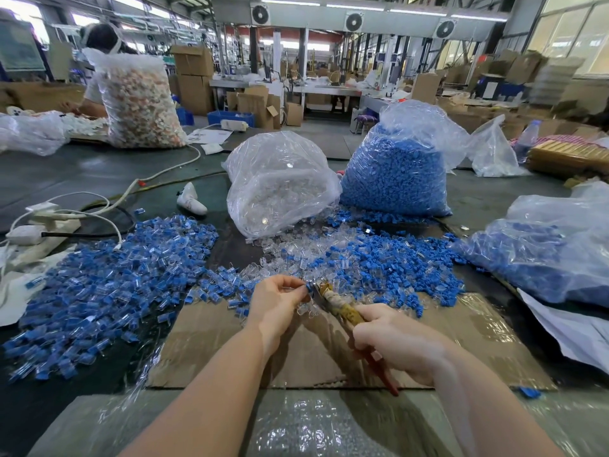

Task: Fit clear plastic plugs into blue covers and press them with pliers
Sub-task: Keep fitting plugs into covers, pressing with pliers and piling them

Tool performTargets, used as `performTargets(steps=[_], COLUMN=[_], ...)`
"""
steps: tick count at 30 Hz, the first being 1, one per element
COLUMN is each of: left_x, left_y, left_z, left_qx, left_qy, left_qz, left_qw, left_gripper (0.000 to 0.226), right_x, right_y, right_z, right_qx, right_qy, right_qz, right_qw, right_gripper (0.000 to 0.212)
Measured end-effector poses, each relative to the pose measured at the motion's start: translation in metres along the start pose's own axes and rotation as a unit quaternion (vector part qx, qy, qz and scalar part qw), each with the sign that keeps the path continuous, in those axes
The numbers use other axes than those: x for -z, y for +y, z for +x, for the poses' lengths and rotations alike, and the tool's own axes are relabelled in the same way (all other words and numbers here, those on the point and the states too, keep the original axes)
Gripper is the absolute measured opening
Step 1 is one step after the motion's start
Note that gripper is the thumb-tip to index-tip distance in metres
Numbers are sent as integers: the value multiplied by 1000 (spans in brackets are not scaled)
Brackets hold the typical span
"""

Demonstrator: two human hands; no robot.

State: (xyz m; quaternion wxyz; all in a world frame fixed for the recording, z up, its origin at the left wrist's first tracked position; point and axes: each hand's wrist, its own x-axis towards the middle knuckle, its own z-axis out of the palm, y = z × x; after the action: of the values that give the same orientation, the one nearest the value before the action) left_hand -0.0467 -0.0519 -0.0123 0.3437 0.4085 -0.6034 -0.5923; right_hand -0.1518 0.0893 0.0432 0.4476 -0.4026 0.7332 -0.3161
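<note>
My left hand (278, 296) pinches a small blue cover (309, 287) with a clear plug in it, held just above a flat piece of cardboard (211, 341). My right hand (395, 341) grips the red handles of the pliers (333, 300), whose jaws meet the blue cover at my left fingertips. Loose clear plugs (290, 255) and loose blue covers (389, 265) lie mixed right behind my hands. A broad heap of blue covers with clear plugs in them (108, 285) spreads over the left of the table.
A clear bag of plugs (280, 186) and a bag of blue covers (398, 173) stand behind the piles. Another bag of blue parts (543, 252) lies at right. White cables and a power strip (29, 232) are at left. A person (99, 74) sits at far left behind a large bag.
</note>
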Motion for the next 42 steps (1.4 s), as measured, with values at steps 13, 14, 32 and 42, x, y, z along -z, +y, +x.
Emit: performTargets(steps=[13, 14, 32, 42], left_x=[0, 0, -8, 1], left_y=[-2, -2, -6, 0], left_z=[2, 2, -8, -8], left_qx=[10, 12, 32, 40], left_qy=[5, 6, 28, 38], left_qz=[15, 10, -37, -73], left_qw=[1000, 1000, 998, 996], left_gripper=[10, 11, 12, 4], right_x=[-1, -1, -7, 0], right_y=[-4, -4, -1, 11], right_z=[-3, -4, -9, 1], right_qx=[1, 9, 101, 105], right_qy=[14, 17, 94, 125], right_qz=[-31, -45, -54, -53], right_qw=[999, 999, 989, 985], right_gripper=[15, 12, 31, 63])
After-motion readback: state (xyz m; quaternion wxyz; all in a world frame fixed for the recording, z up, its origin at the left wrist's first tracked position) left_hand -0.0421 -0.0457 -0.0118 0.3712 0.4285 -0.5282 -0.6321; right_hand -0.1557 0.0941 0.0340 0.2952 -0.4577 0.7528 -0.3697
